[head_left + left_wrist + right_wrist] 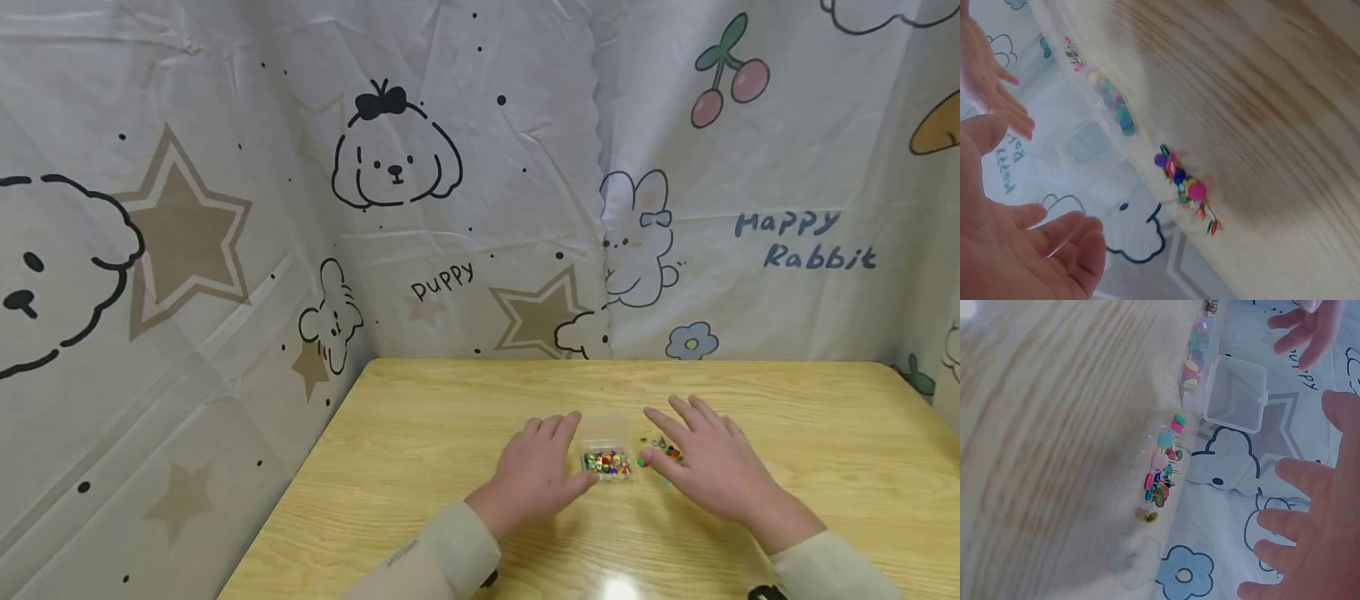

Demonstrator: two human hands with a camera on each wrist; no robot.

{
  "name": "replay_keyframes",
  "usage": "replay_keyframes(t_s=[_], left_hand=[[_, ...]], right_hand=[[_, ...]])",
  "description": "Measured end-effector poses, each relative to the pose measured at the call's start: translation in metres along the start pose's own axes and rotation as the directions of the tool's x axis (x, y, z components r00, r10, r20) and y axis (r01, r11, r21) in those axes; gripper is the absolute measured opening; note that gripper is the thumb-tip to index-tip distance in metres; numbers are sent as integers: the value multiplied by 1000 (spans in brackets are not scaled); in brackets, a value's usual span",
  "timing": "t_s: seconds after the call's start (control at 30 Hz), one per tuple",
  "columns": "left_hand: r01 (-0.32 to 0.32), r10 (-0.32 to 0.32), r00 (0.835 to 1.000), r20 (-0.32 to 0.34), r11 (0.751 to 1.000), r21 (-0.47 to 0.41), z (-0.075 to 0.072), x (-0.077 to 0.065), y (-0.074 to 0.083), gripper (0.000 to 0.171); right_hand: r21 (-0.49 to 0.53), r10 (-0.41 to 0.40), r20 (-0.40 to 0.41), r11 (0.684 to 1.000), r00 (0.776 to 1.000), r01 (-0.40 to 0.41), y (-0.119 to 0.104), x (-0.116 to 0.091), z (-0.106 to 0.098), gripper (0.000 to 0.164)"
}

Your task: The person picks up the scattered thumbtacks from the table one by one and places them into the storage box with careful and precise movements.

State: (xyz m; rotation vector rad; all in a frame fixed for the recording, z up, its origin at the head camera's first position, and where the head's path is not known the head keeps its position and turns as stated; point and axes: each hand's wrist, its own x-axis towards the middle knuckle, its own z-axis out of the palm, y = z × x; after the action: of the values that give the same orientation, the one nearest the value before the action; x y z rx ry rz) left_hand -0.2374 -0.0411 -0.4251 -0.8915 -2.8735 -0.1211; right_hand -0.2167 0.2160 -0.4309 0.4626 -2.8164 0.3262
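Note:
A small clear plastic box [603,428] stands on the table with its hinged lid [1235,394] raised, full of colourful thumbtacks [606,462]. To its left my left hand [534,473] hovers with relaxed fingers, its thumb overlapping the box's front corner in the head view. My right hand [708,468] is spread above a loose heap of thumbtacks [1163,469] to the right of the box, partly hiding it in the head view. Beside my left hand lies another heap of thumbtacks [1185,187], hidden in the head view. Both hands hold nothing.
The light wooden table [420,433] ends at the back against a white printed curtain [480,167]. Another stretch of curtain [187,375] hangs along the left. A faint see-through round shape [1135,562] shows near the right heap.

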Motion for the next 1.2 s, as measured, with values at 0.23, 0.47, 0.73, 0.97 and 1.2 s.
replay_keyframes(t_s=[0.23, 0.47, 0.73, 0.97, 1.2], left_hand=[[162, -139, 986, 97, 941, -296, 8, 19, 3, 89], [331, -258, 943, 212, 809, -485, 19, 35, 0, 103], [409, -275, 908, 316, 747, -524, 32, 43, 3, 109], [411, -290, 900, 325, 813, -412, 33, 47, 5, 78], [391, -264, 897, 355, 849, -356, 30, 50, 5, 51]], right_hand=[[9, -12, 5, 1000, 1000, 12, 0, 1, 3, 66], [21, -3, 15, 1000, 1000, 3, -3, 2, 4, 66], [24, 15, 29, 1000, 999, -15, -4, 1, 5, 65], [36, 27, 48, 999, 998, -28, -2, 2, 7, 73], [50, 41, 56, 998, 998, -44, 3, 6, 11, 74]])
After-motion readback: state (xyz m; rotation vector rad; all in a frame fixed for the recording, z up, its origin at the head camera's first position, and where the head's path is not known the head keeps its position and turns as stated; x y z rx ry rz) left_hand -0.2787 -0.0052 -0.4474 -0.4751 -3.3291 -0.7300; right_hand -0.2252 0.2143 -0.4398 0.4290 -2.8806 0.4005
